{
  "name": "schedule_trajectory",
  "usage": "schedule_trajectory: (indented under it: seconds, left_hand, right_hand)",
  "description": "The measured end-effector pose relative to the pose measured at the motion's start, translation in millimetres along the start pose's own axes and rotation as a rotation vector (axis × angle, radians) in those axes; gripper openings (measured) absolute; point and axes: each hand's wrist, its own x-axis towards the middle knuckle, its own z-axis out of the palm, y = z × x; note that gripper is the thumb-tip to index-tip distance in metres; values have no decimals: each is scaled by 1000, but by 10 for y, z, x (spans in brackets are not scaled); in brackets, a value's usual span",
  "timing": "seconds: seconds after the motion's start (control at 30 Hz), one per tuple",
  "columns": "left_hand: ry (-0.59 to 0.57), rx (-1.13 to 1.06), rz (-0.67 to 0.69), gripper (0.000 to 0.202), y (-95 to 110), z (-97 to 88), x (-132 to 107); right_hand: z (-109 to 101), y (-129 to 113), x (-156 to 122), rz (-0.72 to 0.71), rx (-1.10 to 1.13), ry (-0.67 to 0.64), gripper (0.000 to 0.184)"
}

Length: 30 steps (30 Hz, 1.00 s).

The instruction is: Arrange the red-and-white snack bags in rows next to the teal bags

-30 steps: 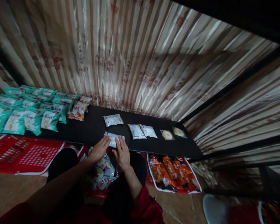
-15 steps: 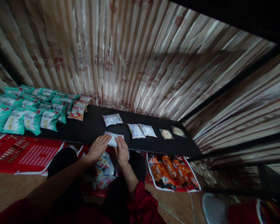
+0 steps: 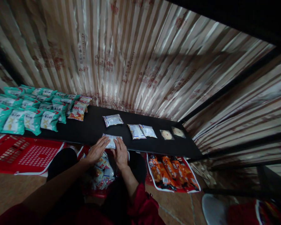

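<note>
Both my hands rest on a small white snack packet [image 3: 112, 141] at the near edge of a long black shelf [image 3: 93, 128]. My left hand [image 3: 97, 150] lies flat on the packet's left end, fingers stretched out. The right hand [image 3: 121, 153] presses its right end with fingers extended. Another white packet [image 3: 112, 120] lies further back on the shelf, and two more [image 3: 141, 131] lie to the right.
Teal snack bags [image 3: 25, 109] and orange-red bags [image 3: 79, 110] fill the shelf's left end. Two clear round-cake packets [image 3: 172, 133] lie at its right. Below are a red basket [image 3: 25, 154], a basket of mixed packets [image 3: 103, 172] and a tray of orange packets [image 3: 172, 173]. Striped curtain behind.
The white packet and both hands have shifted slightly left along the shelf's near edge. Everything else stays put.
</note>
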Motion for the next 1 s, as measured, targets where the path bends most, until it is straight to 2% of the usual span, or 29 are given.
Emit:
schedule_trajectory:
  seconds: [0.2, 0.4, 0.53, 0.7, 1.0]
  left_hand:
    - [30, -43, -13, 41, -15, -107, -110]
    - [124, -92, -81, 38, -23, -205, -183]
    - [184, -98, -71, 34, 8, -310, -187]
    - [282, -120, -138, 39, 70, -511, -119]
    - [233, -117, -285, 51, -8, -806, -24]
  right_hand:
    - [-37, -117, 54, -25, -6, 1, 39]
    - [-37, -189, 69, -41, 15, 37, 36]
    - [-60, -273, 99, -27, 61, 48, 36]
    - [-92, -466, 182, 117, 229, 80, 35]
    - [-74, -722, 243, 449, 651, 33, 36]
